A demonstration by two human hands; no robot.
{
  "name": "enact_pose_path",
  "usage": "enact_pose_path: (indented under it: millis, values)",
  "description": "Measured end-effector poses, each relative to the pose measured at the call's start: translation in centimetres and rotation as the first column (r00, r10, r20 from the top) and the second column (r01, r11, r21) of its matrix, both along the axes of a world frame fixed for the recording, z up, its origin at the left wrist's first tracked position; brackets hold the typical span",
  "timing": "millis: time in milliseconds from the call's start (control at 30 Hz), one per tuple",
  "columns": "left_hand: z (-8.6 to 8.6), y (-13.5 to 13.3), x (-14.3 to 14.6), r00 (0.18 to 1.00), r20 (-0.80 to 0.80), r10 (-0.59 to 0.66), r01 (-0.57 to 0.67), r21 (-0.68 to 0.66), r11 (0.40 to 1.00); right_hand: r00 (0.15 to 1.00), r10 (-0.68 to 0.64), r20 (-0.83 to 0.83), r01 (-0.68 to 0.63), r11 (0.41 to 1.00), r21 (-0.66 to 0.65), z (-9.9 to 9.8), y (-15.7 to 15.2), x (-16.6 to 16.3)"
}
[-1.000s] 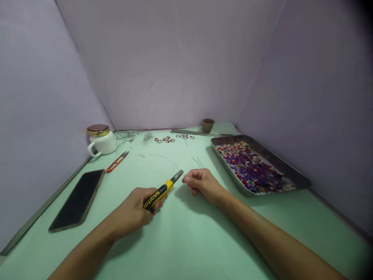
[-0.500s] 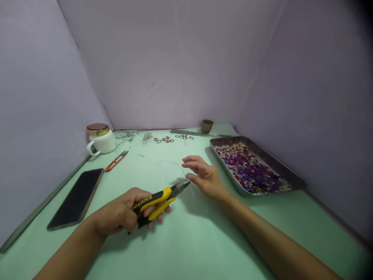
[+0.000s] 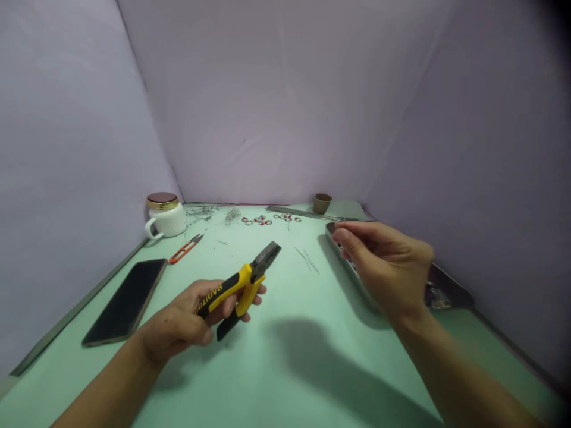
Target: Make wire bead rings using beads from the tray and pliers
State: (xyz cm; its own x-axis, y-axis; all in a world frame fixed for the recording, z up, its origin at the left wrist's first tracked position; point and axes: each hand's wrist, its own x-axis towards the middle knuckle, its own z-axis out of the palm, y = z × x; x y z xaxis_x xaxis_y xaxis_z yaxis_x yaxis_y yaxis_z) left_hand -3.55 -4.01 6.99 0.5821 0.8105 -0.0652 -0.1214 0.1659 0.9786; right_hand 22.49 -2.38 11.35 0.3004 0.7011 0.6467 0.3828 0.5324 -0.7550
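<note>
My left hand [image 3: 182, 318] is wrapped round the handles of yellow-and-black pliers [image 3: 236, 291], whose jaws point up and away over the table. My right hand [image 3: 388, 267] is raised in front of the metal tray [image 3: 450, 285], thumb and fingertips pinched together. Whatever it may hold is too thin or hidden to see. Beads in the tray are mostly covered by this hand. Between the pliers and the tray, a few thin wire pieces [image 3: 307, 260] lie on the green tabletop.
On the left are a phone [image 3: 127, 303], orange thread snips [image 3: 186, 248] and a white lidded mug [image 3: 167, 220]. Farther back lie wire scraps [image 3: 200, 212], red-and-clear beaded pieces [image 3: 257, 220], thin metal rods [image 3: 303, 213] and a small brown cup [image 3: 322, 203]. Pale walls enclose the table.
My right hand has moved right and up from the plier jaws to the tray, its fingers now pinched. The long wire at the jaws is gone; short wire pieces show on the table.
</note>
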Motion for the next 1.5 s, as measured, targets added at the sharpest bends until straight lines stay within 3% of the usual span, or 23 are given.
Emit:
enact_pose_path:
  millis: [67, 100, 200, 300, 367, 500, 700, 967, 1267, 1500]
  values:
    - [0.2, 0.1, 0.2, 0.998, -0.055, 0.025, -0.023, 0.054, 0.998, 0.991, 0.098, -0.093, -0.113, 0.977, -0.182, 0.8, -0.3, 0.2]
    - [0.3, 0.2, 0.3, 0.996, -0.085, 0.037, -0.031, 0.078, 0.996, 0.969, 0.177, -0.172, -0.222, 0.930, -0.292, 0.7, -0.1, 0.1]
    - [-0.1, 0.4, 0.7, 0.984, -0.163, 0.066, -0.046, 0.119, 0.992, 0.830, 0.321, -0.457, -0.545, 0.645, -0.537, -2.1, 1.2, -0.9]
    - [-0.9, 0.7, 0.9, 0.963, -0.247, 0.105, -0.076, 0.124, 0.989, 0.717, 0.298, -0.630, -0.679, 0.502, -0.535, -6.6, 2.9, -2.2]
    - [-1.2, 0.9, 0.9, 0.928, -0.349, 0.129, -0.099, 0.102, 0.990, 0.668, 0.271, -0.694, -0.718, 0.479, -0.505, -9.0, 3.6, -2.7]
    - [-1.1, 1.1, 0.9, 0.848, -0.512, 0.138, -0.121, 0.067, 0.990, 0.644, 0.272, -0.715, -0.738, 0.465, -0.489, -10.6, 3.6, -3.0]
    - [-1.2, 1.2, 0.7, 0.856, -0.504, 0.110, -0.102, 0.044, 0.994, 0.665, 0.258, -0.701, -0.731, 0.418, -0.539, -10.0, 3.2, -3.0]
    - [-0.8, 1.1, 1.1, 0.808, -0.575, 0.127, -0.069, 0.121, 0.990, 0.728, 0.193, -0.658, -0.650, 0.502, -0.571, -9.8, 2.9, -3.3]
    - [-1.0, 0.6, 2.3, 0.771, -0.618, 0.154, -0.069, 0.158, 0.985, 0.763, 0.218, -0.608, -0.621, 0.505, -0.599, -10.0, 2.5, -4.0]
    - [-1.0, 0.8, 1.9, 0.705, -0.660, 0.260, -0.047, 0.322, 0.946, 0.765, 0.265, -0.587, -0.628, 0.505, -0.591, -9.9, 2.4, -4.0]
